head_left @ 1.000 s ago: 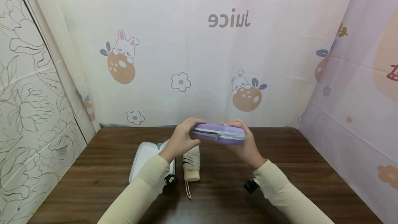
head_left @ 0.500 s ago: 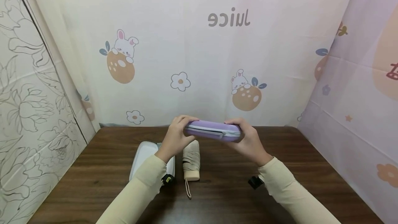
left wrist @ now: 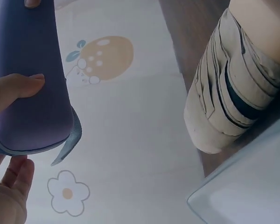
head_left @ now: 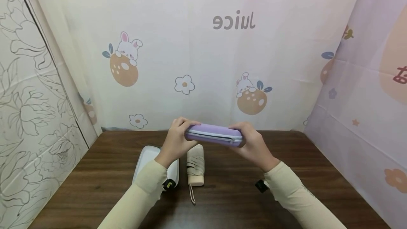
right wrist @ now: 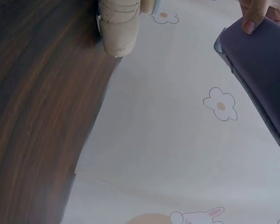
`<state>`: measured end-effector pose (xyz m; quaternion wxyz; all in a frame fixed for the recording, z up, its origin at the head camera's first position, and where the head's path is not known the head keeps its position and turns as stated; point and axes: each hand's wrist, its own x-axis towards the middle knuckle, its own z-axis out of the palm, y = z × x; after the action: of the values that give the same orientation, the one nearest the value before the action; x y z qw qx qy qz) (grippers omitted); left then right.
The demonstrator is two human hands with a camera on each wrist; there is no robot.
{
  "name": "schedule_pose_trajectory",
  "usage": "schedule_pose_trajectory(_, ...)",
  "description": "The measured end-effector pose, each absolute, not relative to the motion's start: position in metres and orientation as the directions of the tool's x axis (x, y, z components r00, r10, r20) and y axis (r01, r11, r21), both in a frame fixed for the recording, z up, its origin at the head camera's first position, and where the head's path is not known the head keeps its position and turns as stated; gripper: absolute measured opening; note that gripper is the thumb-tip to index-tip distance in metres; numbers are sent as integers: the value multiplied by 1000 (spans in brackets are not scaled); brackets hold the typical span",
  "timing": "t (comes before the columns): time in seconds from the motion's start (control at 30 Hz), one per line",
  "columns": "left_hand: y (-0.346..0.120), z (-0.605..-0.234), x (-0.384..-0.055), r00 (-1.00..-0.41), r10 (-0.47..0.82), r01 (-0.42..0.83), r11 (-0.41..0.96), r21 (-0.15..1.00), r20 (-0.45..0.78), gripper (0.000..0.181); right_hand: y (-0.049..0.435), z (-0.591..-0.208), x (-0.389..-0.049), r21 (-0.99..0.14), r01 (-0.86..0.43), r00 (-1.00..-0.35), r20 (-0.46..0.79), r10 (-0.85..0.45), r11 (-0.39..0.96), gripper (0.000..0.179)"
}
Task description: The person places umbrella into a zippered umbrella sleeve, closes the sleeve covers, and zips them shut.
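Observation:
A purple zippered hard case [head_left: 211, 129] is held up above the far part of the table, slightly tilted. My left hand [head_left: 176, 139] grips its left end, thumb below and fingers on top. At the right end my right hand [head_left: 254, 147] holds it between thumb and fingers. The zipper slider [head_left: 234, 140] is near the right end, with a dark gap in the zipper to its left. In the left wrist view the case [left wrist: 25, 100] has a strap loop [left wrist: 70, 140] at one end. Its inside is hidden.
Below the hands, a folded beige umbrella [head_left: 195, 162] with a wrist cord [head_left: 192, 194] lies on the brown wooden table [head_left: 229, 186]. Left of it, partly behind my left arm, is a white open case or tray [head_left: 146, 158]. A printed curtain [head_left: 206, 56] hangs behind the table.
The zipper slider has moved right along the case, and the dark gap behind it has lengthened. The case and left hand have shifted a little left; the right hand has moved slightly outward.

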<state>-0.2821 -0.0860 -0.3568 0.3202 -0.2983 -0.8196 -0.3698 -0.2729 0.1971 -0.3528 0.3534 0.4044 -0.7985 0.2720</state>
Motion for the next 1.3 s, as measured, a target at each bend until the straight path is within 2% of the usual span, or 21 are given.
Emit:
schedule_pose_trajectory(0.27, -90, -355, -279, -622, 254, 722, 552, 417, 741, 50, 195, -349, -274, -39, -826, -390, 759, -521, 562, 55)
schedule_pose_trajectory(0.4, -89, -355, -278, -610, 257, 730, 549, 406, 749, 50, 196, -348, -274, -2, -819, -377, 756, -535, 574, 58)
schedule_pose_trajectory(0.6, -88, -354, -278, -587, 243, 749, 526, 403, 772, 51, 196, -349, -276, -46, -818, -400, 761, -511, 573, 62)
schedule_pose_trajectory(0.87, -91, -356, -279, -588, 220, 759, 482, 437, 778, 62, 198, -352, -277, -80, -821, -407, 776, -482, 565, 53)
schedule_pose_trajectory(1.03, -97, -358, -279, -539, 194, 788, 461, 409, 820, 64, 197, -352, -277, -59, -822, -381, 796, -470, 567, 58)
schedule_pose_trajectory(1.17, -102, -362, -280, -494, 145, 795, 475, 377, 858, 57, 197, -352, -277, -53, -819, -376, 802, -464, 572, 60)
schedule_pose_trajectory(1.3, -104, -364, -280, -473, 130, 798, 483, 362, 871, 51, 198, -352, -276, -55, -816, -374, 810, -453, 576, 63)
